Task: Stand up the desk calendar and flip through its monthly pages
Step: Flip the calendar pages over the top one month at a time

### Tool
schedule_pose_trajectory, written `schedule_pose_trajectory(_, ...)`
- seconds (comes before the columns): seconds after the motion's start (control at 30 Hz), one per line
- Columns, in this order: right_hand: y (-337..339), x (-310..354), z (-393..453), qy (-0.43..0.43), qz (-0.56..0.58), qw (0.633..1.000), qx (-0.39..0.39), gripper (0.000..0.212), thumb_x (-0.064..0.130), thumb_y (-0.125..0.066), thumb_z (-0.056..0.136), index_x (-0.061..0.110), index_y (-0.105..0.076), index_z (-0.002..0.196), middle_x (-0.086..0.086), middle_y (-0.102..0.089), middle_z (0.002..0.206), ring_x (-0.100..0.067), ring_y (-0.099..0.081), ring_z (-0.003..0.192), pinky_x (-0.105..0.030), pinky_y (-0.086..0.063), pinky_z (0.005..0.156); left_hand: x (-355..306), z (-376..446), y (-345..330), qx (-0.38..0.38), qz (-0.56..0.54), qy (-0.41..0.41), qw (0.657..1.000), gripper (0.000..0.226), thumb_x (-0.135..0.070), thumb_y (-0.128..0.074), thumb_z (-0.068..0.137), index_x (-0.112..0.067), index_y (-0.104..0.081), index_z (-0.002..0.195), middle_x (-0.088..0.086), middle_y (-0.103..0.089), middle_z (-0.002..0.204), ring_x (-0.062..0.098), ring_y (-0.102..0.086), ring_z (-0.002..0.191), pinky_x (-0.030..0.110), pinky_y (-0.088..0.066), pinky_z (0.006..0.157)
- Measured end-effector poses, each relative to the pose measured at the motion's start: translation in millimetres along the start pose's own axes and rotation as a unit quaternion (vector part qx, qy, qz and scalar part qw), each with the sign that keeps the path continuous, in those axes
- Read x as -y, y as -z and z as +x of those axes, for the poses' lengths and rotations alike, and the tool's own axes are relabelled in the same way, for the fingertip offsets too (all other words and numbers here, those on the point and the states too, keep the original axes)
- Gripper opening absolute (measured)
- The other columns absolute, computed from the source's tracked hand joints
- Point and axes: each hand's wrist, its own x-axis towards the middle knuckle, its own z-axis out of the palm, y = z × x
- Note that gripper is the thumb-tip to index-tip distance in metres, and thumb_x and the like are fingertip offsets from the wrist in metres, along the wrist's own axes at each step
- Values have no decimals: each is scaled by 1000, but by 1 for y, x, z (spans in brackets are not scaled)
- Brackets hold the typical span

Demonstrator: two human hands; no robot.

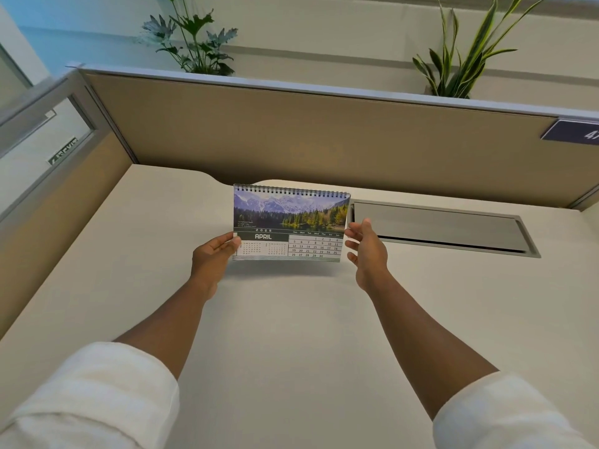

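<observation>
Spiral-bound calendar (290,222) shows April — left grip (212,254) grasping it, right grip (366,246) released.

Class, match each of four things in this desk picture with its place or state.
Things:
1. desk calendar
2. left hand
3. right hand
4. cable tray lid

Places or states:
A. open, beside the calendar's right edge
B. set into the desk, right of the calendar
C. showing April
D. gripping the calendar's lower left corner

Pairs: 1-C, 2-D, 3-A, 4-B
</observation>
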Motion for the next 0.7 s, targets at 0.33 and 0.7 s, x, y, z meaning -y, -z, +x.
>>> schedule_pose_trajectory(0.33,0,-5,-1,21,17,998,64,48,57,-43,95,18,-71,98,3,-72,84,-19,-66,90,-38,-49,82,-4,-7,-1,-6,22,3,1000,27,-51,-53,92,-28,-67,99,-2,-70,100,15,-63,93,30,-46,83)
schedule_pose_trajectory(0.7,-7,16,-18,61,105,960,253,67,62,-30,97,11,-62,127,-20,-65,126,-37,-61,118,-45,-47,99,-10,-8,1,-26,-38,32,998,48,-57,-28,98,-28,-65,101,1,-69,103,20,-62,100,37,-46,94)
